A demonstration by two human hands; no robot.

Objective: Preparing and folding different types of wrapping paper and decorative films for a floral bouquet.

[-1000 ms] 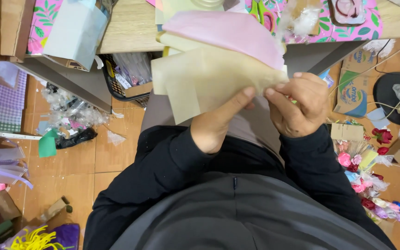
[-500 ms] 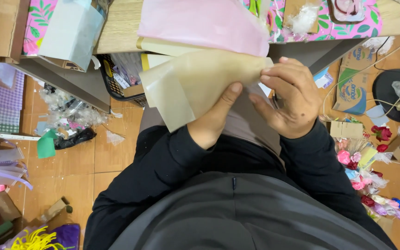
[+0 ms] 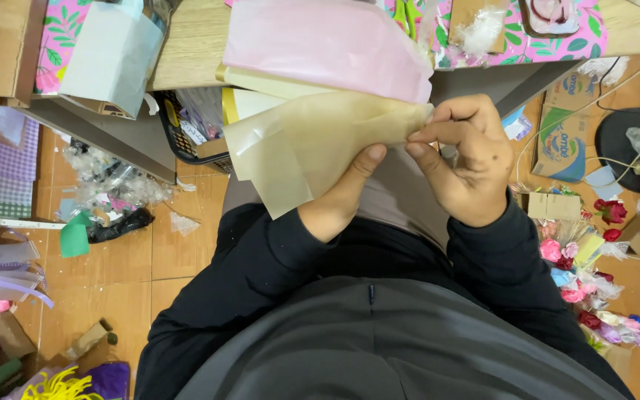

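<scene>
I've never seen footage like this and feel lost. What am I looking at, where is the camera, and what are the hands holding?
The camera sits on a person's head and looks straight down, so you see their dark sleeves and lap. Both bare hands hold one tan tissue sheet: the left hand from beneath, the right hand pinching its corner. Above them, a pink sheet lies on a wooden table. On the floor at right lie paper roses.
</scene>
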